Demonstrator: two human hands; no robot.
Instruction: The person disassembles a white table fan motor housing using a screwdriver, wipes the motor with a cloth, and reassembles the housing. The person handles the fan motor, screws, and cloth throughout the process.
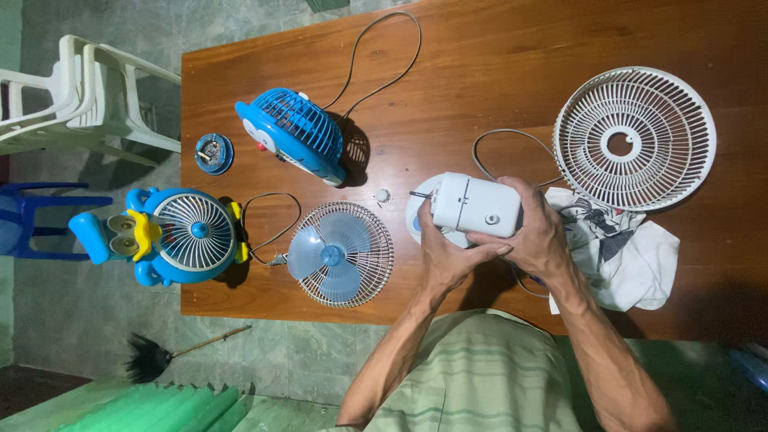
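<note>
Both my hands hold a white fan motor housing [472, 205] just above a wooden table [512, 72]; a short metal shaft sticks out of its left end. My left hand [442, 250] grips it from below at the shaft end. My right hand [534, 230] wraps over its right end. A round white and blue fan base [416, 226] lies partly hidden under the housing. A grey cord [492, 136] loops away from it. A small white knob [383, 194] rests on the table left of the shaft.
On the table lie a white fan grille [634, 138], a crumpled cloth [624, 252], a grille with a pale blue blade [341, 254], a blue cartoon fan [294, 134] and a round blue part [214, 154]. A blue and yellow cartoon fan [172, 236] overhangs the left edge. White chairs [80, 100] and a brush [160, 356] are beside it.
</note>
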